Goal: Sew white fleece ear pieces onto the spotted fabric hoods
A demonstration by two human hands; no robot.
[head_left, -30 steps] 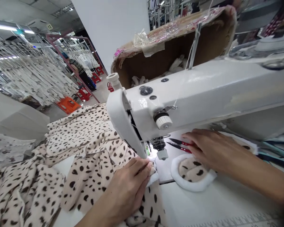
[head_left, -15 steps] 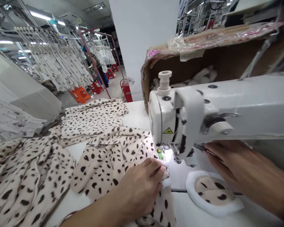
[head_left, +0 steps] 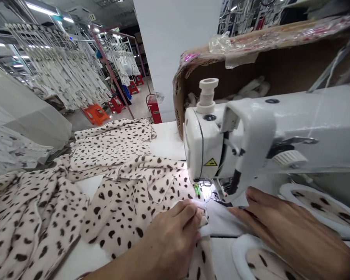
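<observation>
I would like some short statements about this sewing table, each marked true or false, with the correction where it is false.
1. The left hand presses spotted fabric near the needle of the sewing machine. True.
2. The right hand holds red scissors. False: no scissors show; it lies flat on the white table.
3. The fabric is striped. False: it is cream with dark spots.
4. A cardboard box stands behind the machine. True.
5. The stools in the aisle are blue. False: they are orange and red.
</observation>
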